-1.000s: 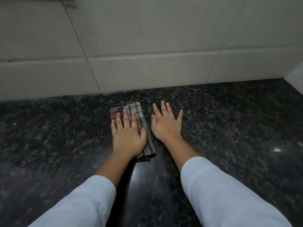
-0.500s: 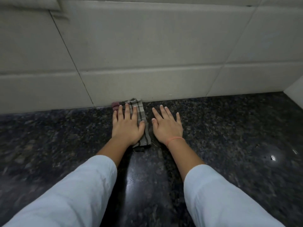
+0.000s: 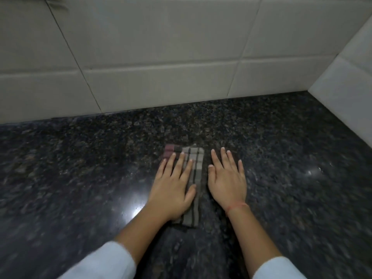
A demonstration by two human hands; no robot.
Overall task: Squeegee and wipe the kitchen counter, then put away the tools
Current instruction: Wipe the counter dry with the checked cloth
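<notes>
A folded checked cloth (image 3: 196,164), grey with a maroon end, lies flat on the dark speckled granite counter (image 3: 80,168). My left hand (image 3: 173,190) presses palm-down on its left half, fingers stretched out toward the wall. My right hand (image 3: 227,180) lies flat on the bare stone just right of the cloth, fingers apart, holding nothing; a thin orange band circles its wrist. Both forearms wear white sleeves. No squeegee is in view.
A white tiled back wall (image 3: 161,57) rises behind the counter, a hand's length beyond the cloth. A white side wall (image 3: 346,87) closes the corner at the right. Light glints off the stone left of my left wrist.
Half a second ago the cloth touched the foot of the back wall; both hands have since slid back toward me with the cloth under the left palm.
</notes>
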